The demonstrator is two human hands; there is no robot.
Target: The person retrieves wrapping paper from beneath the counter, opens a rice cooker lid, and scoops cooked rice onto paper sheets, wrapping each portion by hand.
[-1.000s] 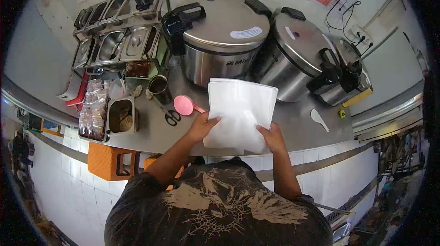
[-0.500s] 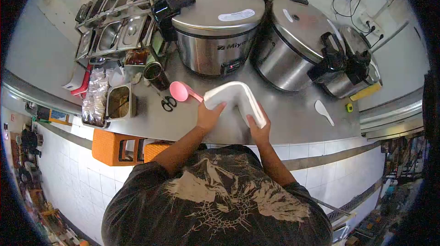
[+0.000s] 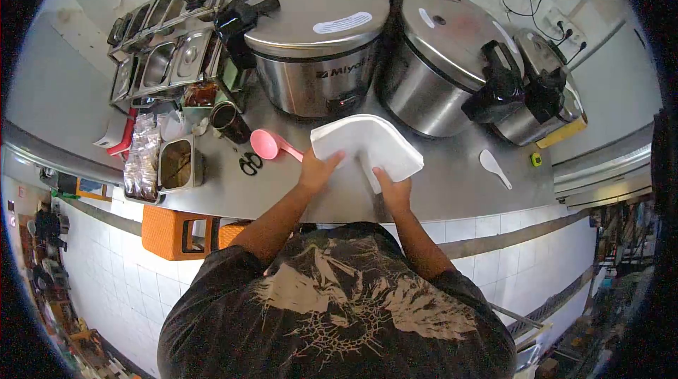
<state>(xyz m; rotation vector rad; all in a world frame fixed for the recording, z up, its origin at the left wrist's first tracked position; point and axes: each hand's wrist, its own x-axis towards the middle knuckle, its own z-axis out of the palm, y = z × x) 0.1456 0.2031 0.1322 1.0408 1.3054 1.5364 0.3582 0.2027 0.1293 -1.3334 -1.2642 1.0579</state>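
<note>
A thick stack of white paper sheets [image 3: 371, 140] is bent between my two hands above the steel table. My left hand [image 3: 318, 169] grips its left side, thumb on the near face and the other fingers hidden behind. My right hand [image 3: 394, 190] holds the lower right part, thumb against the paper. Beside my left hand lies a pink ladle [image 3: 266, 145], its handle reaching toward my fingers. Black-handled scissors [image 3: 251, 163] rest left of the ladle. A white rice paddle [image 3: 496, 169] lies to the right.
Large steel rice cookers [image 3: 311, 40] line the back of the table [image 3: 452, 195]. Metal food pans [image 3: 157, 65] on a rack, a dark cup [image 3: 229, 121] and a tray of small plastic packets [image 3: 143, 157] stand at left. An orange stool [image 3: 166, 231] is below the table edge.
The paper stack has tipped and fanned over to the right, so its broad face now shows above my right hand. Both hands keep hold. The view has shifted slightly.
</note>
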